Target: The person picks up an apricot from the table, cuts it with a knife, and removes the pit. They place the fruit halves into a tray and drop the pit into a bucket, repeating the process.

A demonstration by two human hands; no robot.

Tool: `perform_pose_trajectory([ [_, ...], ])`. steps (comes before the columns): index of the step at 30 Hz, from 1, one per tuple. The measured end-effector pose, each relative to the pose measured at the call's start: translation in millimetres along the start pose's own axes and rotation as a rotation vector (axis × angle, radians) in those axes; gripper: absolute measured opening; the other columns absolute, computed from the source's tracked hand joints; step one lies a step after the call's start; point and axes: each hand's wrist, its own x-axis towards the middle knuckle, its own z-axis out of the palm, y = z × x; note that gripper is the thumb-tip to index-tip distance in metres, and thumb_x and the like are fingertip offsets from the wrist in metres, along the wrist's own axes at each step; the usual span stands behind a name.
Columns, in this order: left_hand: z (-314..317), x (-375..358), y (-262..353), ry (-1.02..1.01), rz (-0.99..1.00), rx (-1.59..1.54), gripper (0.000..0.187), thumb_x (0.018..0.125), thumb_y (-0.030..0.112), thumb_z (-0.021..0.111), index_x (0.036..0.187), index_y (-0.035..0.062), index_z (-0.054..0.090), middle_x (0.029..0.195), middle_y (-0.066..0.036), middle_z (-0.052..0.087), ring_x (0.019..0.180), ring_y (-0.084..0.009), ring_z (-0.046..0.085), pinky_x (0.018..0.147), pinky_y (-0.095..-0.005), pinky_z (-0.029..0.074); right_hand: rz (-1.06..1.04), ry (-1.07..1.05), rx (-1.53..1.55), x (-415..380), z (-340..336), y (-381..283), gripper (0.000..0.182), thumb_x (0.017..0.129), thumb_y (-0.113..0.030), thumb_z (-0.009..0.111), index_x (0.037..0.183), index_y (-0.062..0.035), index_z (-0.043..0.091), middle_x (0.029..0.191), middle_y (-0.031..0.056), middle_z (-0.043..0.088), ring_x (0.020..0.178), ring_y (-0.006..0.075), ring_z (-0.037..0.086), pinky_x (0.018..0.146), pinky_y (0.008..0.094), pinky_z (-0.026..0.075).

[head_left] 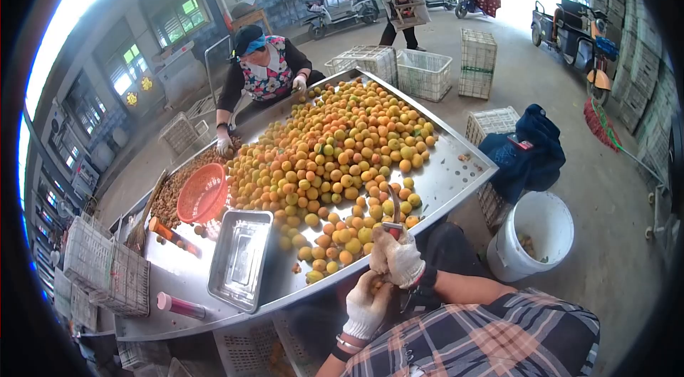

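Observation:
My right hand [399, 260], in a white knit glove, is closed round a knife [394, 215] with a reddish handle, its curved blade pointing up and away from me. Just below it, my gloved left hand [366, 307] is closed, its fingers pinched round a small brownish thing that I cannot make out. Both hands are close together at the near edge of a metal table [445, 192]. Beyond them lies a large heap of orange-yellow apricots [335, 149], some with green patches. A few loose apricots lie nearest my right hand.
A metal tray [241, 256], red plastic basket [201, 192], brown pits [165, 199] and pink-capped bottle [179, 305] are on the left. Across sits a co-worker [267, 71] with gloved hands at the fruit. To the right stand a white bucket [533, 234] and a jacket-covered crate [491, 122].

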Motion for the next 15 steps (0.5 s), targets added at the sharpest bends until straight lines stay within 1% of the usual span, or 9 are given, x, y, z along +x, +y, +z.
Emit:
perform_pose_trajectory([
  [1, -1.5, 1.8, 9.8, 0.013, 0.061, 0.054, 0.032, 0.085, 0.007, 0.073, 0.114, 0.0004, 0.062, 0.089, -0.012, 0.07, 0.078, -0.0185, 0.067, 0.075, -0.0303, 0.054, -0.007, 0.017, -0.025, -0.2, 2.1, -2.8, 0.031, 0.103, -0.027, 0.058, 0.078, -0.0096, 0.051, 0.049, 0.0018, 0.042, 0.038, 0.0151, 0.041, 0.04, 0.0321, 0.035],
  [2, -2.5, 2.8, 15.3, 0.026, 0.119, 0.108, 0.031, 0.085, 0.007, 0.073, 0.113, 0.001, 0.063, 0.089, -0.012, 0.07, 0.077, -0.0202, 0.069, 0.074, -0.0306, 0.055, 0.055, 0.048, 0.054, 2.7, 2.0, -3.0, 0.032, 0.103, -0.028, 0.057, 0.077, -0.011, 0.05, 0.049, -0.0014, 0.038, 0.038, 0.0129, 0.037, 0.041, 0.0313, 0.033],
  [3, -2.4, 4.7, 13.8, 0.029, 0.122, 0.105, 0.031, 0.085, 0.007, 0.073, 0.113, 0.001, 0.063, 0.089, -0.012, 0.07, 0.077, -0.0202, 0.069, 0.074, -0.0306, 0.055, 0.052, 0.045, 0.05, 5.1, -0.8, -2.7, 0.032, 0.103, -0.028, 0.057, 0.077, -0.011, 0.05, 0.049, -0.0014, 0.038, 0.038, 0.0129, 0.037, 0.041, 0.0313, 0.033],
  [5, -1.7, 6.6, 6.9, 0.026, 0.226, 0.193, 0.03, 0.084, 0.007, 0.074, 0.112, 0.0022, 0.064, 0.088, -0.013, 0.071, 0.077, -0.0233, 0.07, 0.073, -0.0315, 0.055, 0.246, 0.017, 0.309, 6.7, -8.1, 0.9, 0.031, 0.103, -0.029, 0.057, 0.078, -0.0129, 0.049, 0.05, -0.0045, 0.032, 0.039, 0.0109, 0.032, 0.042, 0.0297, 0.029],
  [6, -0.7, 5.4, 4.2, 0.029, 0.231, 0.19, 0.03, 0.084, 0.007, 0.074, 0.112, 0.0022, 0.064, 0.088, -0.013, 0.071, 0.077, -0.0233, 0.07, 0.073, -0.0315, 0.055, 0.259, 0.064, 0.255, 6.4, -9.2, 2.5, 0.031, 0.104, -0.03, 0.056, 0.079, -0.0141, 0.048, 0.051, -0.006, 0.027, 0.04, 0.0102, 0.028, 0.044, 0.0292, 0.026],
  [9, 1.0, 3.4, -0.3, 0.012, 0.199, 0.174, 0.03, 0.084, 0.007, 0.073, 0.112, 0.0029, 0.064, 0.087, -0.013, 0.07, 0.077, -0.0258, 0.07, 0.072, -0.0323, 0.055, 0.305, 0.045, 0.332, 13.2, -22.1, 16.0, 0.031, 0.103, -0.032, 0.056, 0.079, -0.0143, 0.047, 0.051, -0.0061, 0.027, 0.04, 0.0099, 0.027, 0.045, 0.0293, 0.027],
  [10, -0.7, 3.4, 1.3, -0.015, 0.174, 0.17, 0.032, 0.084, 0.008, 0.074, 0.114, 0.003, 0.063, 0.089, -0.015, 0.07, 0.079, -0.0285, 0.071, 0.072, -0.0335, 0.055, 0.374, 0.081, 0.355, 16.3, -23.5, 16.2, 0.032, 0.104, -0.033, 0.054, 0.08, -0.0146, 0.047, 0.052, -0.0068, 0.026, 0.041, 0.01, 0.024, 0.047, 0.0295, 0.028],
  [11, -1.9, 4.4, 3.1, -0.04, 0.151, 0.168, 0.034, 0.084, 0.009, 0.075, 0.115, 0.0031, 0.063, 0.092, -0.016, 0.07, 0.081, -0.0312, 0.071, 0.073, -0.0347, 0.056, 0.369, 0.078, 0.354, 17.6, -23.9, 16.1, 0.032, 0.104, -0.033, 0.054, 0.08, -0.0146, 0.047, 0.052, -0.0068, 0.026, 0.041, 0.01, 0.024, 0.047, 0.0295, 0.028],
  [15, -5.3, 8.0, 3.7, -0.066, 0.264, 0.34, 0.04, 0.083, 0.013, 0.078, 0.118, 0.0036, 0.061, 0.098, -0.017, 0.07, 0.085, -0.035, 0.071, 0.074, -0.0371, 0.056, 0.407, 0.106, 0.397, 21.8, -29.0, 23.6, 0.027, 0.106, -0.031, 0.05, 0.086, -0.0138, 0.048, 0.052, -0.0069, 0.025, 0.04, 0.0108, 0.024, 0.049, 0.0293, 0.032],
])
